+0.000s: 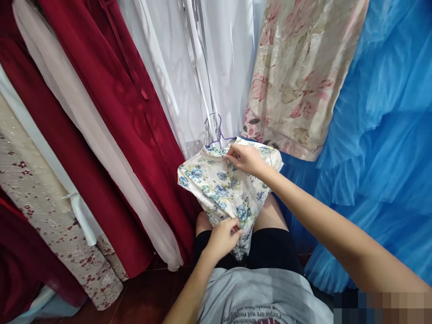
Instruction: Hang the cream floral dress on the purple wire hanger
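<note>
From here I see the floral shirt (219, 184) on its purple hanger (230, 138), hanging before the person's thighs. The right hand (245, 158) is nearly closed, thumb and fingertips pinching the shirt at the front of the collar. Lower down, the left hand (223, 237) has its fingers curled in and pinches the front near the hem. White cloth (232, 58) hangs just behind the hanger. To the left are red dresses (111, 90); to the right, a pink-flowered dress (293, 85), then blue tulle (388, 135).
</note>
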Available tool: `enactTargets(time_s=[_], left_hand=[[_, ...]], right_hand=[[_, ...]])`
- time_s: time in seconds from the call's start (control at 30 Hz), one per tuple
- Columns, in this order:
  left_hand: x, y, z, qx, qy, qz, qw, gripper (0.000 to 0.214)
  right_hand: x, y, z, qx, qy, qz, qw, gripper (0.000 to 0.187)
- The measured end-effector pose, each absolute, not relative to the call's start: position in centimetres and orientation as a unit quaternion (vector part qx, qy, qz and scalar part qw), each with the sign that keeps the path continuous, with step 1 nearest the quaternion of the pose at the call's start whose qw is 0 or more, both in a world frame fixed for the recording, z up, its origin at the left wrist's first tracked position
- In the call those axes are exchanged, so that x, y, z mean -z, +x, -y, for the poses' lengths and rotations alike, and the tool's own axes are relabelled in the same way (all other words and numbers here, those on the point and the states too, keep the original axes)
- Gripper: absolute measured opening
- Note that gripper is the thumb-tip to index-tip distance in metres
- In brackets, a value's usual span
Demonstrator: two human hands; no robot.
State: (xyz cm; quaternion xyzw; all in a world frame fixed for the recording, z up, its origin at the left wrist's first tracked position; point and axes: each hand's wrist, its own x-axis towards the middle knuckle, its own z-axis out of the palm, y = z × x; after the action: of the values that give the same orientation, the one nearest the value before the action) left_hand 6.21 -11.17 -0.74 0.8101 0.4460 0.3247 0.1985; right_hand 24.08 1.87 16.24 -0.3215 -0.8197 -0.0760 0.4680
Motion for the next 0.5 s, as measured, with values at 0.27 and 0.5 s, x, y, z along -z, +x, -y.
enactTargets(time_s=[0.27,0.5], left_hand=[[-16.3,4.8,3.5,-0.504,0.792,-0.344,-0.011,0.025],[-19.3,6.3,1.3,-0.544,0.761,-0.323,0.145,0.024]], right_hand=[[-17.2,24.7,-0.1,0.172,-0.262,0.823,0.473,0.017],[-16.1,24.7,-1.6,0.294,-0.220,0.800,0.474,0.036]])
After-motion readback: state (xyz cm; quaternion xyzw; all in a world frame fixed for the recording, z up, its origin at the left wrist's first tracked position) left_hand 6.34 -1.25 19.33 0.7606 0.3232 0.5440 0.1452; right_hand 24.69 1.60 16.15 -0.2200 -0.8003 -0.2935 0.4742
